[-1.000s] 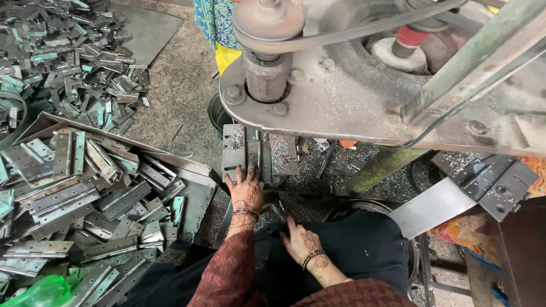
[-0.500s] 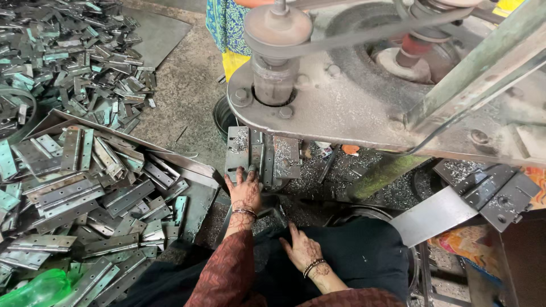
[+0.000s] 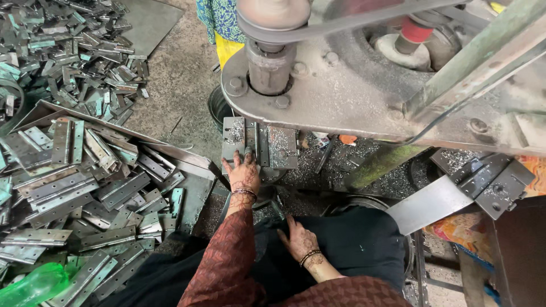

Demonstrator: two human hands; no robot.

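My left hand reaches forward under the grey machine head, its fingers spread flat on a metal hinge lying open on the machine bed. Metal shavings are scattered around that hinge. My right hand rests palm down on my dark-trousered lap, fingers apart, holding nothing. Both wrists wear bangles, and the sleeves are dark red patterned cloth.
A tray heaped with several grey hinges lies at my left. A second heap of hinges covers the floor at the far left. A green plastic bottle lies bottom left. Metal plates sit at right under the machine.
The view has tilted slightly, so the machine and hinge piles sit a little lower in frame. Both hands have stayed in place: left on the hinge, right on my lap.
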